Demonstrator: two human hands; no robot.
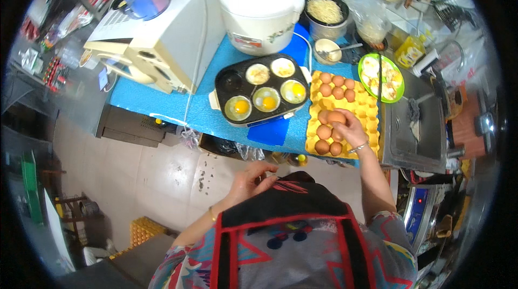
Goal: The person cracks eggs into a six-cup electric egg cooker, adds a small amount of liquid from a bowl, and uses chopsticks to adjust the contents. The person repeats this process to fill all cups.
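Observation:
My right hand (351, 129) grips a brown egg (336, 118) over the yellow egg tray (366, 107), where several other brown eggs (337, 81) sit in two groups. To its left stands a black multi-hole electric egg pan (259, 118) with a pale handle at each end. Three wells hold eggs with bright, raw-looking yolks (242, 107); two rear wells hold whiter, cooked-looking eggs (257, 74); the rear left well (234, 82) is dark, with no egg. My left hand (255, 177) hangs before the apron, its fingers curled apart, holding nothing visible.
A white rice cooker (261, 14) stands behind the pan, a microwave oven (162, 34) to the left. A small bowl with a spoon (327, 56) and a green plate of cooked eggs (400, 91) lie beyond the tray. At right are a bottle of yellow liquid (409, 51) and a metal sink (429, 135).

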